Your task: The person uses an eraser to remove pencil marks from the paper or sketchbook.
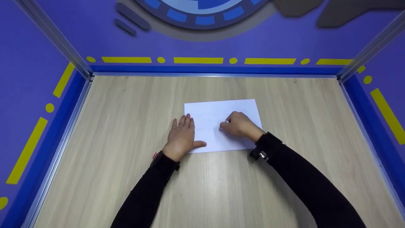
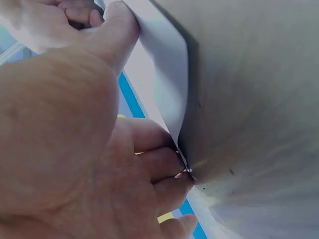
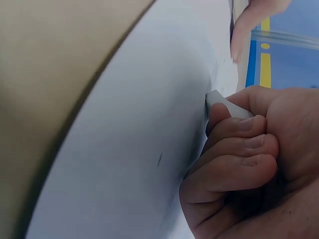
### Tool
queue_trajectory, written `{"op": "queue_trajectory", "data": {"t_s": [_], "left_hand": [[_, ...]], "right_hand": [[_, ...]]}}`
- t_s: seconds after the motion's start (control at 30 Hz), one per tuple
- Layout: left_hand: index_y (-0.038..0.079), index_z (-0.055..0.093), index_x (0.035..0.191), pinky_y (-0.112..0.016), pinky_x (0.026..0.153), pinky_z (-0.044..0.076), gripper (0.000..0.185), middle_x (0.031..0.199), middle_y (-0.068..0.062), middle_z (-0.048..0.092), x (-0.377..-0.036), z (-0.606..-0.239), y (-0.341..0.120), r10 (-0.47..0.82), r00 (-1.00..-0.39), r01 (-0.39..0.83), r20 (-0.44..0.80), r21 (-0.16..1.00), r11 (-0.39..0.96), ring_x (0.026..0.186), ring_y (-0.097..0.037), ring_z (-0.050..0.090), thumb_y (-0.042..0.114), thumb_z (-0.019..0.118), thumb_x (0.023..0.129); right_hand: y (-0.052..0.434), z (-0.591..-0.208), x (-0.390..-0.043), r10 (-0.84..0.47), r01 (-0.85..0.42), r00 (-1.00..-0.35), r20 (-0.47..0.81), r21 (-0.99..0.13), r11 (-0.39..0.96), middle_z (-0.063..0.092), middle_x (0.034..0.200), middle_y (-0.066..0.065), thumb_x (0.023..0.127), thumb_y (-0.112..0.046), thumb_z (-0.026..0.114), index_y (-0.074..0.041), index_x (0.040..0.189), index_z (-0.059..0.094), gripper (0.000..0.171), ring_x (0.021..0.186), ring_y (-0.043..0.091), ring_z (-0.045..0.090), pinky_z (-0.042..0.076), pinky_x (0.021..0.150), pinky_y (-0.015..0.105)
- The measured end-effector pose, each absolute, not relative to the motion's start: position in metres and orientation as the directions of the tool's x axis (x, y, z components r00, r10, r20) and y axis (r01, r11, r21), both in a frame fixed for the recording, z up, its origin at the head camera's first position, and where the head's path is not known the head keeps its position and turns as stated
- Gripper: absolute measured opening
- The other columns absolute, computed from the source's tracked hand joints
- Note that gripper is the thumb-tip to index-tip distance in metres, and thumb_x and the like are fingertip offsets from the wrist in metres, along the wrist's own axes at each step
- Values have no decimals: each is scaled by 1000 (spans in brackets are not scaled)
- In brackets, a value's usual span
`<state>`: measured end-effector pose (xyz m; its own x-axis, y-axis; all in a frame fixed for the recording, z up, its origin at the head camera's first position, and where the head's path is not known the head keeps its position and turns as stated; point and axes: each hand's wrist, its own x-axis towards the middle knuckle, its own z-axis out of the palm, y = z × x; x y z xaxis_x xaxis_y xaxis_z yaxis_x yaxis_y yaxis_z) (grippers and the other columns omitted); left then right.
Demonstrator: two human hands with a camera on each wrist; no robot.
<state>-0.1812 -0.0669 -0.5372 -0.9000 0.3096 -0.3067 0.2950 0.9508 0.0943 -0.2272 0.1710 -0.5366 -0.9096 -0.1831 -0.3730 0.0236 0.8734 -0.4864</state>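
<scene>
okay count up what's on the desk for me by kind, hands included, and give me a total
Sheets of white paper: 1
Small white objects (an eraser or chalk, cannot tell which) pinched in the right hand: 1
Hands: 2, with the left hand pressing flat on the sheet's left edge
Total: 4

Right wrist view. Right hand [image 3: 249, 164] fills the lower right, fingers [image 3: 234, 149] curled tight into the palm, nails showing. A small white piece [image 3: 224, 102] is pinched at the fingertips, its end touching the white sheet of paper [image 3: 134, 154]. The sheet lies flat on a tan wooden tabletop [image 3: 55, 74]. One faint dark mark on the paper near the knuckles. Upper right, a finger of the other hand [image 3: 249, 25] rests at the sheet's far edge, beside a blue wall with yellow markings [image 3: 279, 55].
</scene>
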Motion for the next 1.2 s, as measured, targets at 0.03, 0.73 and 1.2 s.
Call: {"op": "queue_trajectory", "data": {"t_s": [0.03, 0.73, 1.2], "left_hand": [[-2, 19, 157, -54, 126, 10, 117, 166, -20, 13, -181, -537, -67, 309, -899, 295, -310, 93, 951, 156, -33, 12, 80, 54, 80], [-2, 19, 157, -55, 126, 11, 118, 166, -21, 13, -181, -539, -67, 320, -901, 299, -294, 113, 947, 156, -34, 12, 79, 56, 80], [-3, 18, 157, -54, 126, 10, 117, 166, -21, 13, -181, -537, -67, 322, -893, 303, -316, 108, 947, 156, -33, 11, 78, 55, 81]], "right_hand": [[176, -537, -227, -186, 17, -913, -364, -488, 872, 33, 47, -9, 85, -39, 62, -19, 47, 44, 47, 45, 12, 32, 25, 43, 27], [262, -535, -219, -82, 123, -918, -389, -475, 871, 40, 60, -4, 86, -37, 61, -18, 51, 46, 42, 49, 11, 36, 27, 43, 25], [269, -533, -218, -57, 182, -883, -466, -452, 873, 41, 58, -4, 90, -40, 56, -16, 61, 49, 39, 53, 14, 44, 35, 46, 27]]}}
